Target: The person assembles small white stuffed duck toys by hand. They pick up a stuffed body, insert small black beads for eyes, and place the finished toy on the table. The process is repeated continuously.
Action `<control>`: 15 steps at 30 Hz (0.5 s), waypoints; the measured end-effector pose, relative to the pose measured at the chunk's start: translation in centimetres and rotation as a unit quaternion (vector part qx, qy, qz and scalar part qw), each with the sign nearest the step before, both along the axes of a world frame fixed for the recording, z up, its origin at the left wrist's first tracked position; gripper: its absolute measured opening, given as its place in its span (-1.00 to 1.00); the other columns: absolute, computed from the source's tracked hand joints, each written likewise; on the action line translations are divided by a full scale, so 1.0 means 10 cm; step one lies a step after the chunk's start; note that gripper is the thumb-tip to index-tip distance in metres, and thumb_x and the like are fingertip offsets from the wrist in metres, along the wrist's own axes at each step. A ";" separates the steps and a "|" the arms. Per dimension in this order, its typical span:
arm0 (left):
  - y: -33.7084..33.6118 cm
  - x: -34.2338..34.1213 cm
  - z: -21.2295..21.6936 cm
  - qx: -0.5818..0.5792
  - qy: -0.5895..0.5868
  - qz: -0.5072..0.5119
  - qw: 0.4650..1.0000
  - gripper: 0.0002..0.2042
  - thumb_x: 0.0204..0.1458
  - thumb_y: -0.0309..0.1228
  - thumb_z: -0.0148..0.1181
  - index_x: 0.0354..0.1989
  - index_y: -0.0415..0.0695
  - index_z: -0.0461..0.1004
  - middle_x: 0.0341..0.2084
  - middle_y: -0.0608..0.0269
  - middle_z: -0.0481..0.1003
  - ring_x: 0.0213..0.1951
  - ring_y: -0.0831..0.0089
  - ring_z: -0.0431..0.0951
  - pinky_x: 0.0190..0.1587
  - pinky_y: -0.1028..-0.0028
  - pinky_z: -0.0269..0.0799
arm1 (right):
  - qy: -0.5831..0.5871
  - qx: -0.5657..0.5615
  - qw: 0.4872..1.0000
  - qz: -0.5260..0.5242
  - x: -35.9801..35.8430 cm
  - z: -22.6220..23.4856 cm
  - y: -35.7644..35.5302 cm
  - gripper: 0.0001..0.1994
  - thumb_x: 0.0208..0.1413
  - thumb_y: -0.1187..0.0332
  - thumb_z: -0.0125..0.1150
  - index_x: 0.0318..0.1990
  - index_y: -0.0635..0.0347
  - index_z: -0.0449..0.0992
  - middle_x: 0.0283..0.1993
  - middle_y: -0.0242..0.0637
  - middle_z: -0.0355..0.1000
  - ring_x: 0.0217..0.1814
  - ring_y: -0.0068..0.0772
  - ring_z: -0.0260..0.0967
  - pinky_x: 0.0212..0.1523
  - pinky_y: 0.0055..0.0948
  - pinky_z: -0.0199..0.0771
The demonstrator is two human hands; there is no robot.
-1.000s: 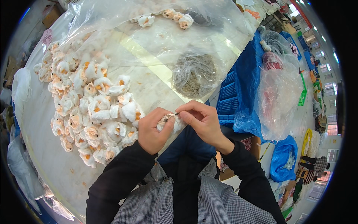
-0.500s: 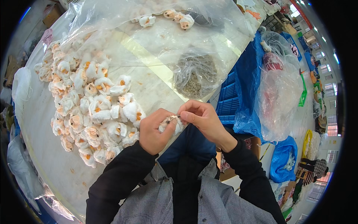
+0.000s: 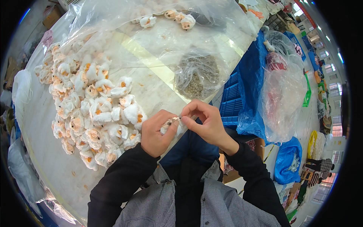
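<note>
My left hand (image 3: 157, 133) is closed round a small white fluffy plush piece (image 3: 165, 127), with a dark spot on its upper side. At the right of this piece, the thumb and forefinger of my right hand (image 3: 207, 123) are pinched together. Whatever is between those fingertips is too small to make out. To the left on the table lies a heap of similar plush pieces (image 3: 97, 108), white and peach with orange parts. Beyond my hands sits a clear plastic bag (image 3: 198, 77) of small greyish-brown bits.
Clear plastic sheeting (image 3: 102, 19) covers the far part of the pale table (image 3: 41, 151), with a few plush pieces there. Right of the table stand blue crates (image 3: 231, 100), blue plastic sheeting (image 3: 251, 109) and a large clear bag (image 3: 283, 98). People (image 3: 321, 165) are at the far right.
My right fingertips have shifted slightly at the plush piece, and a dark bit seen by them earlier no longer shows. My left hand keeps its hold with almost no movement.
</note>
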State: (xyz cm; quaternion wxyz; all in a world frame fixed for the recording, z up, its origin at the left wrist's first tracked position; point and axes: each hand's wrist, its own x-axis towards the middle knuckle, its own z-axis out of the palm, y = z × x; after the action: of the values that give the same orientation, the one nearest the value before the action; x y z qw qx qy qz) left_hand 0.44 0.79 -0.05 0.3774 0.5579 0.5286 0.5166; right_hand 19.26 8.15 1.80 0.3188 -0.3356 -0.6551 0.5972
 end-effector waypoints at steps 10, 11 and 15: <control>0.01 -0.01 0.00 0.013 -0.014 0.003 1.000 -0.88 0.14 -0.55 0.26 -0.17 -0.29 0.60 -0.34 0.08 0.58 -0.32 0.28 0.61 -0.22 0.43 0.47 | -0.031 0.068 0.997 -0.016 0.00 -0.03 -0.05 -0.87 0.23 0.55 0.35 -0.12 0.34 0.55 -0.16 -0.32 0.50 -0.14 -0.55 0.48 -0.08 -0.54 0.47; 0.01 -0.01 0.00 0.014 -0.015 0.003 1.000 -0.88 0.14 -0.55 0.26 -0.17 -0.29 0.60 -0.34 0.08 0.58 -0.32 0.28 0.61 -0.22 0.43 0.47 | -0.026 0.067 0.997 -0.019 0.00 -0.03 -0.06 -0.87 0.23 0.54 0.35 -0.12 0.34 0.55 -0.16 -0.32 0.50 -0.14 -0.56 0.48 -0.08 -0.55 0.47; 0.01 0.00 0.01 0.015 -0.015 0.001 1.000 -0.88 0.14 -0.56 0.26 -0.17 -0.29 0.60 -0.35 0.08 0.58 -0.32 0.29 0.61 -0.23 0.43 0.47 | 0.007 0.001 0.999 -0.045 -0.04 0.00 -0.10 -0.87 0.25 0.45 0.36 -0.13 0.29 0.58 -0.23 -0.37 0.56 -0.22 -0.61 0.50 -0.16 -0.56 0.49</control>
State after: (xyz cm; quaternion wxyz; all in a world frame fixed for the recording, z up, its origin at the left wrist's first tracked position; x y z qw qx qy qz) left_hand 0.43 0.85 0.04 0.3769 0.5547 0.5157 0.5332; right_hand 18.89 7.18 1.75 0.3507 -0.3604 -0.6376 0.5836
